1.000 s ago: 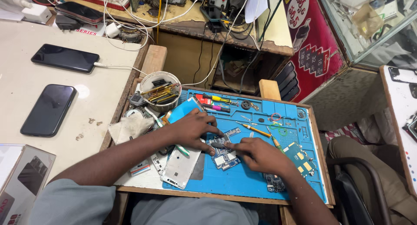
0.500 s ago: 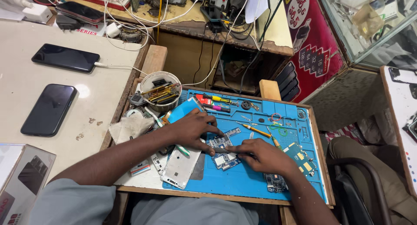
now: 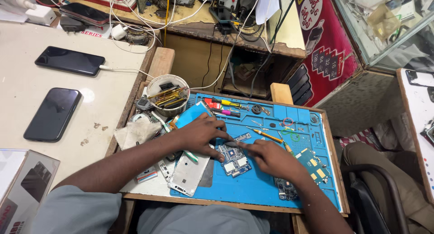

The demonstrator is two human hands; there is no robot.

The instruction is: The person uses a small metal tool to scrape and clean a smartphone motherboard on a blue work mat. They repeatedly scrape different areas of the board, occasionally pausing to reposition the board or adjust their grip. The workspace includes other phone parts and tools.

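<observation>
A small blue-green phone circuit board (image 3: 236, 160) lies on the blue work mat (image 3: 253, 189). My left hand (image 3: 202, 134) reaches in from the left and its fingertips pin the board's upper left edge. Just right of the board, my right hand (image 3: 267, 157) is pinched on a thin dark tool (image 3: 233, 144) whose tip sits over the top of the board. A white phone frame (image 3: 190, 173) lies under my left forearm, at the mat's left edge.
A white tub of tweezers and tools (image 3: 168, 95) stands at the mat's back left. Screwdrivers (image 3: 226, 104) and a yellow-handled tool (image 3: 267, 135) lie along the back. More boards (image 3: 312, 164) sit at the right. Two dark phones (image 3: 53, 114) (image 3: 69, 61) rest on the left counter.
My right hand has edged left toward the board and its tool tip now meets my left fingertips. My left hand has stayed in place.
</observation>
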